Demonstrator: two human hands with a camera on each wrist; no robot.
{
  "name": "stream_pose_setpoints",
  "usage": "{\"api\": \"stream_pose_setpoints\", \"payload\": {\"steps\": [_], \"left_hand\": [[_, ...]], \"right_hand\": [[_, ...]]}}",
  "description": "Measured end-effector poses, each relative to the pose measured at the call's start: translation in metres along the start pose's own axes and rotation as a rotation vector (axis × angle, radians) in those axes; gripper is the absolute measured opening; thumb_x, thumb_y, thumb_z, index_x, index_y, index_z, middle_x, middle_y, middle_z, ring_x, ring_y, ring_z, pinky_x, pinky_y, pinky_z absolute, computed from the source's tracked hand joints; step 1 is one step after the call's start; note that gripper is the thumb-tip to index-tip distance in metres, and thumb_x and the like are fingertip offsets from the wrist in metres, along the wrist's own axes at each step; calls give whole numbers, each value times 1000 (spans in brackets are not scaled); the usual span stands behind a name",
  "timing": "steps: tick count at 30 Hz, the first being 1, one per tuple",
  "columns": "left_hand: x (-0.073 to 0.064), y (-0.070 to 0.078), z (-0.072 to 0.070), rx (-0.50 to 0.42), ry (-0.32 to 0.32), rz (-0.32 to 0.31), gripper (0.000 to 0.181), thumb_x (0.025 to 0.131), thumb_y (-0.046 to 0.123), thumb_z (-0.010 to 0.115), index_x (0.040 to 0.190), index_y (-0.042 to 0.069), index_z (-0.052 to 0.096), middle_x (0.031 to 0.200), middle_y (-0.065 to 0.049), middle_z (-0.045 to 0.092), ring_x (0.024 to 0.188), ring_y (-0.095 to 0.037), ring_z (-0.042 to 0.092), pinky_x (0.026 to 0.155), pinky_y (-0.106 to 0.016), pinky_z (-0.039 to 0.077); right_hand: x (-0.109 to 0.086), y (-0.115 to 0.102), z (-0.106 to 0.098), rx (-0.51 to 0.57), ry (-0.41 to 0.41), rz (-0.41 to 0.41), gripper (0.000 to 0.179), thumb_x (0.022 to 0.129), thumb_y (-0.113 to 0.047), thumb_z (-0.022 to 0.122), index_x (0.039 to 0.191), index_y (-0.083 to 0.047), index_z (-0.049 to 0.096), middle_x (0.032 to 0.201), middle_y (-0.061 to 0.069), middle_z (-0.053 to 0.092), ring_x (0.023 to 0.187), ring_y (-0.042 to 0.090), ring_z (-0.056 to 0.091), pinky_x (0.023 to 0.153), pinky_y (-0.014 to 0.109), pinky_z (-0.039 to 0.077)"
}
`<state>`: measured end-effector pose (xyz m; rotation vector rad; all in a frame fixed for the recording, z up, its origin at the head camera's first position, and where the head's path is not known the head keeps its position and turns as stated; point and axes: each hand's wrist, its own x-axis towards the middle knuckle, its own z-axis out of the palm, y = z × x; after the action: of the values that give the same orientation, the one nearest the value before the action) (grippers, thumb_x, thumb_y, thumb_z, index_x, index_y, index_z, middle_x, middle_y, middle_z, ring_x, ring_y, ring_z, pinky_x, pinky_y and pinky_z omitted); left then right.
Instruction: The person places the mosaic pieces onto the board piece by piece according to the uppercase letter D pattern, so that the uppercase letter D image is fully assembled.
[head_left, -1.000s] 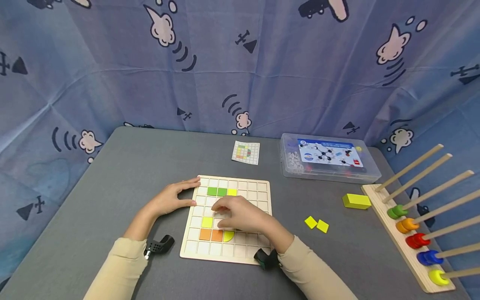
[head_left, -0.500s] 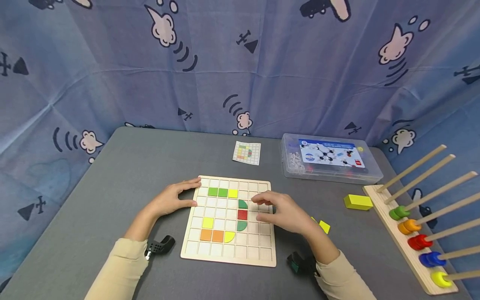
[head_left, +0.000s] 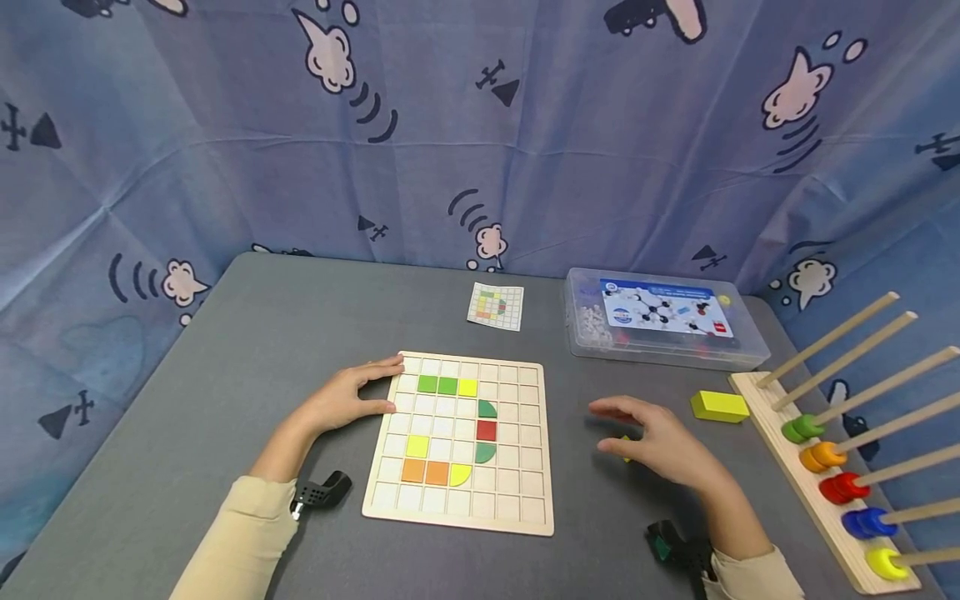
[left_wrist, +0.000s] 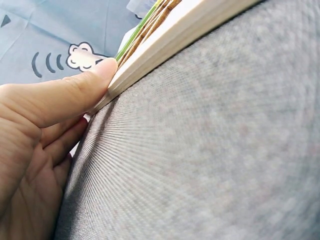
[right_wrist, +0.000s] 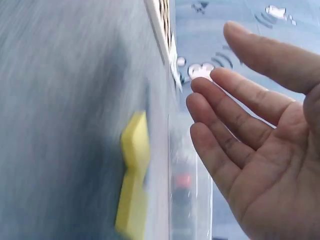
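The wooden grid board [head_left: 514, 504] lies flat on the grey table. My left hand [head_left: 341, 402] rests against its left edge, with the thumb tip touching the side in the left wrist view. Set in the squares are two green tiles [head_left: 437, 385], two yellow square tiles [head_left: 417, 447], two orange tiles [head_left: 424, 472], a red tile [head_left: 486, 431], two dark green rounded tiles [head_left: 486, 452] and a yellow rounded tile [head_left: 460, 475]. To the right, my right hand [head_left: 660, 442] hovers with nothing in it, above two loose yellow tiles [right_wrist: 136, 142], mostly hidden in the head view.
A small printed grid card [head_left: 495, 307] lies beyond the board. Behind and to the right stands a clear plastic case [head_left: 667, 346]. A yellow block [head_left: 719, 407] sits beside a wooden peg rack [head_left: 832, 500] with coloured rings. A patterned curtain hangs behind.
My right hand has moved right, from over the board to the loose yellow tiles, uncovering the red and dark green tiles. My left hand stays at the board's edge.
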<state>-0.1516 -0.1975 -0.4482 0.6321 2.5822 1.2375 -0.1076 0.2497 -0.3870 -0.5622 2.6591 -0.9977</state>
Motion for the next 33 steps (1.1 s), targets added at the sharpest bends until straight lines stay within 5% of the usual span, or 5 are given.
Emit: {"api": "stream_pose_setpoints", "payload": {"steps": [11, 25, 33], "left_hand": [[-1, -1, 2, -1, 9, -6, 64, 81, 31, 74, 138, 10, 51, 151, -3, 38, 142, -32, 27, 111, -55, 26], [-1, 2, 1, -14, 7, -29, 65, 81, 30, 75, 138, 11, 51, 151, 0, 37, 143, -30, 26, 112, -53, 25], [-1, 3, 1, -32, 0, -25, 64, 81, 28, 75, 138, 9, 51, 151, -3, 37, 143, -32, 25, 112, -54, 24]], "right_hand": [[-14, 39, -12, 31, -20, 5, 47, 86, -23, 71, 126, -3, 59, 125, 12, 62, 111, 4, 55, 91, 20, 46], [-18, 57, -11, 39, -82, -54, 42, 85, -24, 72, 125, -14, 61, 122, 6, 56, 106, 5, 49, 87, 21, 43], [-17, 62, -5, 53, -41, -106, 29, 84, -16, 72, 112, -15, 66, 112, 2, 58, 98, 5, 50, 81, 20, 44]]}}
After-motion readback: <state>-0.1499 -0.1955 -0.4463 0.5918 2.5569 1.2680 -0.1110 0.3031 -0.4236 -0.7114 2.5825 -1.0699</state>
